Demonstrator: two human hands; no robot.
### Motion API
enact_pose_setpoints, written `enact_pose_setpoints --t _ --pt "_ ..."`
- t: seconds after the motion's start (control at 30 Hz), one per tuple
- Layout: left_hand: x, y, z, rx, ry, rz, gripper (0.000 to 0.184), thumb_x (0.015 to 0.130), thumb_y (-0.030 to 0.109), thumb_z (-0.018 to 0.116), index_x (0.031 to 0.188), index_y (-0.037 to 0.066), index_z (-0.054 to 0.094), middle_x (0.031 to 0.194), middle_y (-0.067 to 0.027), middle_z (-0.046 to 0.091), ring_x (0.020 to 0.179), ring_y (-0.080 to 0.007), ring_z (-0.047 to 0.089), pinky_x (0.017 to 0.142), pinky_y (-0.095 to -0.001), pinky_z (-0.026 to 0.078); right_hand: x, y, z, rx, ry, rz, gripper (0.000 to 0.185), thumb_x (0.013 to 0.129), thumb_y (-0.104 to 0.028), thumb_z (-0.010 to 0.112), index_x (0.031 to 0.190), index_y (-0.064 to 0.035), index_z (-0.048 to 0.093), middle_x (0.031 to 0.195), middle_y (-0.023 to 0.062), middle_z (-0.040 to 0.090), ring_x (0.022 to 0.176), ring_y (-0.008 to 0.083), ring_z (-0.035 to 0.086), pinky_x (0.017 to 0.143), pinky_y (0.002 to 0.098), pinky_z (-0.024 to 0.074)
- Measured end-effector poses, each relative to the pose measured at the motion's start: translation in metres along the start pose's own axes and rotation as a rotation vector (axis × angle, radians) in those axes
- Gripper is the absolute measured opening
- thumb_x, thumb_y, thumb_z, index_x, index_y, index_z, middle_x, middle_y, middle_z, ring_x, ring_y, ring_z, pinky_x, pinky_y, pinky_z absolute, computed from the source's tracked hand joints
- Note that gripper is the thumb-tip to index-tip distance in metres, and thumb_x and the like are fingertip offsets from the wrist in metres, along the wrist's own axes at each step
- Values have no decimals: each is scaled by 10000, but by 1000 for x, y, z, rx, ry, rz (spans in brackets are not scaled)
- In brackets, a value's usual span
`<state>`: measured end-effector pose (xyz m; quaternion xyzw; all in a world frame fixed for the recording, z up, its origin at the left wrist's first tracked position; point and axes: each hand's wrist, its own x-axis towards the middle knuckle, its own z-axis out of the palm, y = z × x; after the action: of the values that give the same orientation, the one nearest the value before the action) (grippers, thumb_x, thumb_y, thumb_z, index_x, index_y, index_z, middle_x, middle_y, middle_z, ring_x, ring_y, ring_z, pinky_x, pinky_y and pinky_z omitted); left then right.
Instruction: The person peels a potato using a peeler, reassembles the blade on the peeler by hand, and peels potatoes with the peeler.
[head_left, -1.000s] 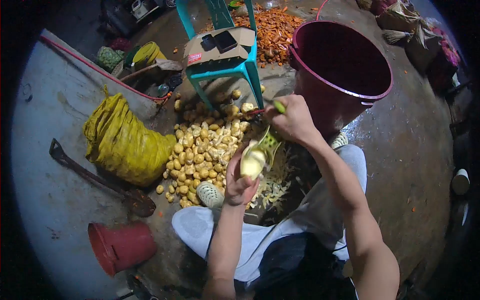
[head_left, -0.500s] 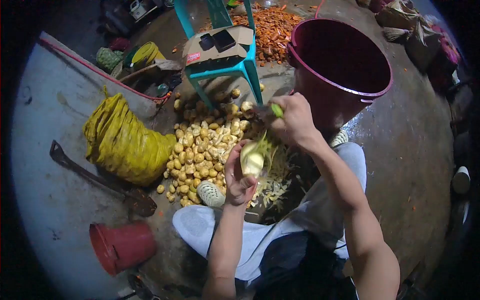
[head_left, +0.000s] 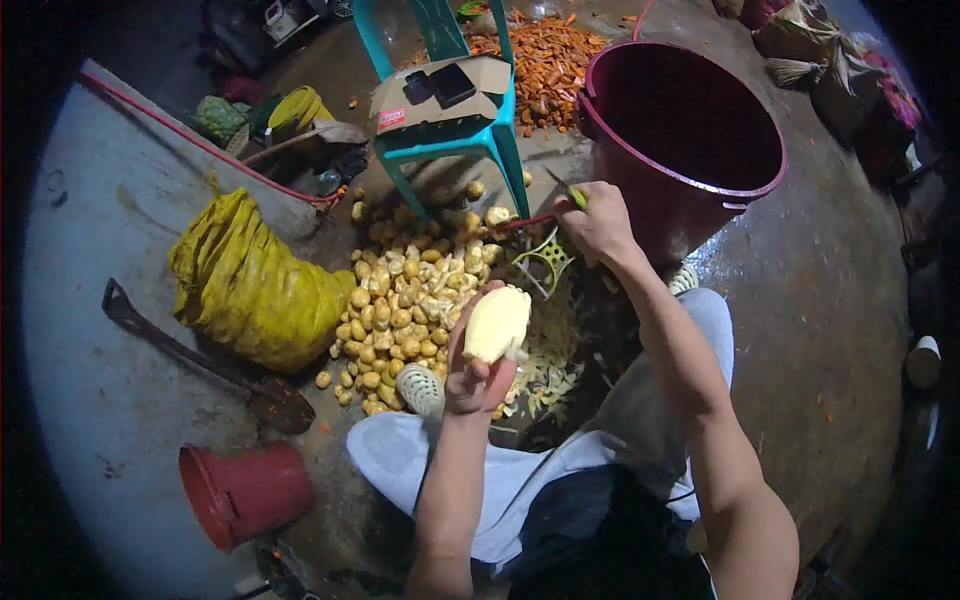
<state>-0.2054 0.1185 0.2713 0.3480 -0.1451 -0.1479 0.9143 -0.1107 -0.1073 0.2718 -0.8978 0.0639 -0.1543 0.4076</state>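
My left hand [head_left: 478, 365] is wrapped round a large, pale yellow peeled potato [head_left: 498, 325], held up above the heap. To its upper right, clear of the potato, my right hand [head_left: 598, 222] is closed on a knife [head_left: 575, 193] with a green handle; its thin blade points up and left. Beneath the right hand is a green piece full of holes [head_left: 546, 262], with a red rod beside it; what it is I cannot make out. Potatoes [head_left: 400, 300], some peeled, lie heaped left of my hands. Peelings [head_left: 550, 380] are scattered below the held potato.
A big maroon tub [head_left: 650, 190] stands at upper right. Beyond the heap is a teal chair [head_left: 445, 150] with cardboard on its seat. A yellow sack [head_left: 260, 285], a shovel [head_left: 190, 350] and a red bucket [head_left: 250, 490] are at left. Orange pieces [head_left: 545, 70] lie behind.
The knife has moved up, away from the potato. Strips of peel that hung at the potato's upper end are gone from it, and its smooth pale side now shows.
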Motion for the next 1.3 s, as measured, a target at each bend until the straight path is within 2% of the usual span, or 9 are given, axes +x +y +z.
enact_pose_setpoints --t 0.33,0.53,0.67,0.73,0.77,0.87,1.07,1.13,1.3 --pt "-2 3 6 -52 37 -13 1014 638 290 859 1414 -68 313 1387 -152 450 1239 -269 496 995 -376 464 -2 -14 -7 -14 31 21 212 684 -230 703 779 -45 666 710 208 626 717 392 641 642 459 507" --pt "0 -7 4 49 109 35 922 619 206 826 1367 -91 376 1337 -198 506 1236 -307 522 1092 -408 406 -34 -59 -27 -32 35 -357 214 660 -230 699 755 -46 646 686 207 604 689 391 621 660 452 497" --pt "-1 -2 2 -178 108 -17 883 629 184 792 1359 -93 378 1300 -181 528 1212 -297 530 1112 -407 372 -5 -6 4 87 75 -62 186 686 -203 686 807 -62 687 667 186 627 678 387 630 628 435 514" --pt "-1 -2 1 -283 156 -89 884 641 220 806 1360 -88 395 1313 -184 524 1211 -300 530 1108 -400 377 -8 -14 1 270 -58 -17 134 773 -112 620 757 3 688 642 157 623 568 119 606 563 319 471" --pt "-2 -5 2 -225 153 -47 897 658 255 816 1380 -66 390 1328 -169 521 1222 -301 520 1101 -387 382 -16 -21 5 320 -28 -71 185 680 -164 672 811 -34 688 688 188 639 687 380 646 644 424 516" --pt "-5 -12 -2 -181 208 -39 913 660 280 823 1391 -48 386 1332 -151 522 1234 -283 512 1089 -372 390 -38 -65 -26 -28 54 -388 175 670 -179 683 796 -59 684 733 180 643 733 388 635 682 432 500" --pt "-5 -6 4 -292 199 -49 945 648 361 847 1388 -24 404 1335 -132 531 1231 -264 516 1075 -381 403 -11 -13 4 321 81 29 168 752 -201 657 722 -37 632 645 194 595 604 370 610 576 432 480" --pt "-6 -7 5 -255 216 -63 890 639 398 861 1333 -14 488 1322 -123 558 1214 -288 532 1081 -407 412 -28 -45 -4 224 114 -133 148 744 -117 626 640 -20 584 529 101 518 470 135 507 502 321 423" --pt "-13 -14 -6 -280 266 -81 915 653 387 858 1359 -28 448 1363 -177 496 1231 -309 500 1049 -351 427 -24 -42 -12 45 345 -388 151 688 -182 673 656 -62 588 590 121 555 597 333 571 588 424 412"
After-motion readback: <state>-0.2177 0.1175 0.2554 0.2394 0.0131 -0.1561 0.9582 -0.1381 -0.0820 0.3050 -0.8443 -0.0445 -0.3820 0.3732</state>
